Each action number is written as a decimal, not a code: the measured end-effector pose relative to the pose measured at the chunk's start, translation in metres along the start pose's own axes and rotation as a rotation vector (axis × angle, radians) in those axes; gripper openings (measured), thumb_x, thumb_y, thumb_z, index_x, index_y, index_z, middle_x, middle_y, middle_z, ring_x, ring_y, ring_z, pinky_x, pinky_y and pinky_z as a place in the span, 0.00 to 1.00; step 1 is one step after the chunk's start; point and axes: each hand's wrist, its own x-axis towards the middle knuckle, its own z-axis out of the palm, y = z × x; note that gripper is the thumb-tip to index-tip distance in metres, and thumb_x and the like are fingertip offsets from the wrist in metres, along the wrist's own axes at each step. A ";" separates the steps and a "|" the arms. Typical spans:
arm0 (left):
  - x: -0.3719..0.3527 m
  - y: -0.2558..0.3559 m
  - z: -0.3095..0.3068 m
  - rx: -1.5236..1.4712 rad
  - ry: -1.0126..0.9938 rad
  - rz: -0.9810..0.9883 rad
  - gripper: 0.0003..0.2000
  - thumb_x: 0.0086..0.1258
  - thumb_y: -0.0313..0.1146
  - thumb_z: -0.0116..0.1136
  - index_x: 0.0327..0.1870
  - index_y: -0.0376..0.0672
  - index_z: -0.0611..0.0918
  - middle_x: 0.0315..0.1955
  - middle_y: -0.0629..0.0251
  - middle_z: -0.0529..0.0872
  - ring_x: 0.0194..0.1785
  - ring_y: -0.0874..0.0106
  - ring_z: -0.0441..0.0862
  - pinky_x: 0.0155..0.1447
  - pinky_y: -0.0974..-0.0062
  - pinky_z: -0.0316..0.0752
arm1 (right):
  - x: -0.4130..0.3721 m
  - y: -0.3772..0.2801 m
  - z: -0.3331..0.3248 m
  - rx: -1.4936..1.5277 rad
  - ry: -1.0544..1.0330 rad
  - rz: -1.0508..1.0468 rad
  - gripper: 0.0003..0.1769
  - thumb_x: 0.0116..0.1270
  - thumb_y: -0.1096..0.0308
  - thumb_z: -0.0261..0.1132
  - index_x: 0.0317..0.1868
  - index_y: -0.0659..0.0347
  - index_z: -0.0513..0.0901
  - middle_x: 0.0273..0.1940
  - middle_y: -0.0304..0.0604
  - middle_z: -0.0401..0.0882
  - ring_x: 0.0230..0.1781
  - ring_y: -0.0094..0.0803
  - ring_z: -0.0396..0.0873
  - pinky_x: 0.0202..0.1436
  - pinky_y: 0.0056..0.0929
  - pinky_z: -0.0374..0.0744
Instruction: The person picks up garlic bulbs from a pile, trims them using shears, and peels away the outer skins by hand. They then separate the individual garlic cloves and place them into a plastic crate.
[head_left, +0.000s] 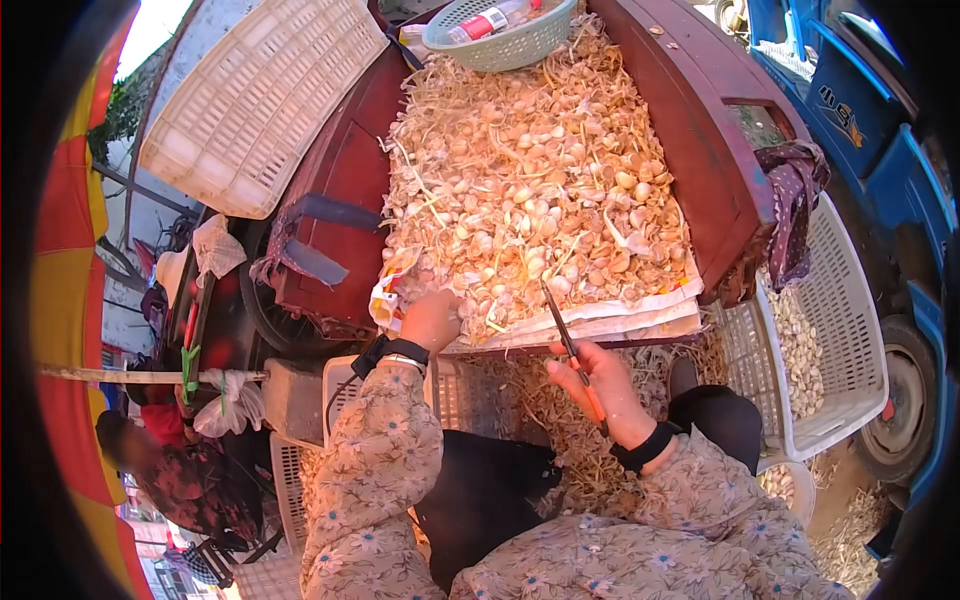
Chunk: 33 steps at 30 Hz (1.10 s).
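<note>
A wide heap of garlic bulbs (530,200) with dry stalks and skins covers the cart bed in front of me. My left hand (432,321) is at the near left edge of the heap, its fingers curled in beside a yellow and white packet (392,290). I cannot tell what those fingers hold. In my right hand (603,392) is a pair of scissors (586,382) with orange handles, its dark blades pointing up over the heap's front edge. A white sheet (620,318) lies beneath the front of the garlic.
A green basket (500,45) holding a bottle stands at the heap's far end. Red cart walls (700,130) flank it. At right is a white crate (845,330) with garlic inside, near a blue vehicle (880,150). A person (190,470) sits at left. Stalks litter the ground.
</note>
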 end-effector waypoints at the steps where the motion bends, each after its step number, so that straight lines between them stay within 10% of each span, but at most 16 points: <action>1: 0.001 -0.004 0.001 -0.054 0.032 0.005 0.08 0.51 0.27 0.57 0.34 0.40 0.78 0.28 0.53 0.81 0.35 0.56 0.79 0.40 0.67 0.73 | 0.000 -0.001 0.000 -0.014 0.001 -0.003 0.17 0.59 0.67 0.66 0.45 0.69 0.74 0.29 0.33 0.73 0.27 0.14 0.68 0.29 0.13 0.68; 8: 0.000 -0.010 0.007 -0.641 0.278 -0.144 0.05 0.57 0.24 0.55 0.35 0.38 0.78 0.34 0.53 0.80 0.34 0.59 0.78 0.38 0.73 0.71 | -0.004 -0.011 -0.006 0.051 0.002 0.084 0.18 0.59 0.66 0.66 0.45 0.68 0.73 0.26 0.31 0.71 0.25 0.13 0.66 0.26 0.13 0.65; 11: 0.004 -0.011 0.012 -0.227 0.255 0.161 0.09 0.56 0.27 0.58 0.38 0.38 0.79 0.35 0.52 0.81 0.35 0.58 0.78 0.40 0.72 0.72 | -0.002 -0.009 -0.006 0.052 0.004 0.082 0.18 0.60 0.66 0.65 0.45 0.68 0.73 0.26 0.31 0.71 0.24 0.13 0.66 0.25 0.13 0.64; 14: 0.003 0.004 0.016 -0.120 0.108 0.072 0.08 0.56 0.31 0.58 0.35 0.39 0.79 0.32 0.52 0.81 0.40 0.56 0.78 0.43 0.66 0.72 | -0.001 -0.007 -0.005 0.063 -0.001 0.094 0.18 0.60 0.66 0.65 0.45 0.69 0.74 0.27 0.32 0.71 0.25 0.13 0.66 0.26 0.13 0.65; 20: 0.009 0.000 0.013 -0.203 -0.057 -0.068 0.10 0.55 0.34 0.58 0.34 0.39 0.78 0.30 0.52 0.81 0.37 0.55 0.78 0.40 0.65 0.72 | 0.001 -0.009 -0.002 0.087 0.008 0.101 0.18 0.60 0.67 0.65 0.45 0.69 0.73 0.28 0.33 0.72 0.26 0.14 0.67 0.28 0.13 0.68; 26: 0.003 -0.001 0.009 -0.599 0.286 -0.079 0.08 0.55 0.30 0.57 0.34 0.38 0.79 0.29 0.54 0.81 0.37 0.58 0.79 0.41 0.69 0.72 | 0.001 -0.008 -0.004 0.038 0.004 0.094 0.18 0.60 0.67 0.65 0.45 0.69 0.74 0.28 0.32 0.72 0.26 0.14 0.67 0.29 0.13 0.68; 33: 0.016 0.030 -0.007 -0.380 0.110 -0.088 0.09 0.52 0.32 0.60 0.33 0.39 0.80 0.30 0.55 0.81 0.37 0.60 0.79 0.41 0.68 0.72 | 0.000 -0.007 -0.006 -0.056 0.015 0.058 0.17 0.60 0.66 0.65 0.45 0.68 0.74 0.27 0.31 0.71 0.26 0.14 0.67 0.29 0.13 0.68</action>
